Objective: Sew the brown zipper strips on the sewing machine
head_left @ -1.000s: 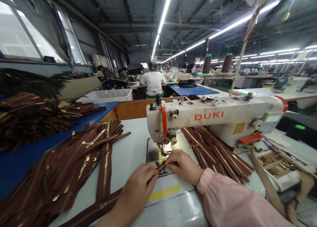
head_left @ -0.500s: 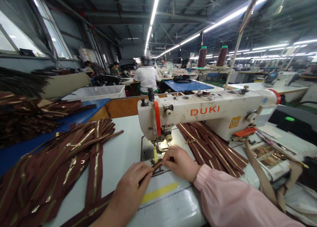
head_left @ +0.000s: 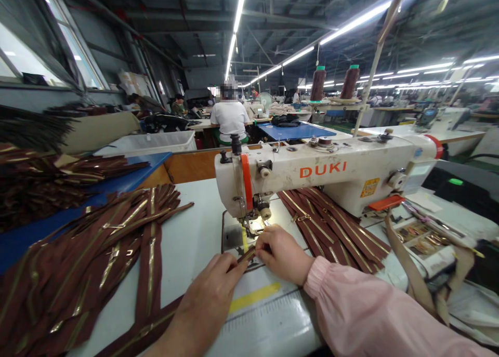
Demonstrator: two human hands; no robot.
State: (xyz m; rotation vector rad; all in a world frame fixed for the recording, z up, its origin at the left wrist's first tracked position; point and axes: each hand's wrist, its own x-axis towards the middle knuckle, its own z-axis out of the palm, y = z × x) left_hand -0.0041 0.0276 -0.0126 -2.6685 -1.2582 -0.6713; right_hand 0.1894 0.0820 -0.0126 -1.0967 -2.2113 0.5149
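Brown zip strip (head_left: 245, 255), gold-col. teeth, sits betw. both hands, just in front of the needle area of the sewing machine (head_left: 329, 172). L hand (head_left: 213, 289) pinches it, thumb against fingers; R hand (head_left: 278, 254) pinches the other end, fingers bunched & partly hiding it. Only a short bit shows betw. the two. Another brown length (head_left: 146, 328) runs out by L wrist to lower left; can't tell if same strip. Handling (judgement): light, soft cloth edges, prob. floppy lengthwise; teeth stiffer, maybe a bit slick. Not fragile, but likely twists or curls if slack. Best hold: cloth edges either side of teeth, nr the end, one hand each side, light tension, fingers clear of needle. Loose zip pile (head_left: 93, 268) on white surface (head_left: 198, 211) to L, strips overlapping; more zips (head_left: 331, 229) fanned to R, partly under machine arm. Yellow tape (head_left: 255, 296) & ruler marks (head_left: 257, 314) lie just R of L hand.
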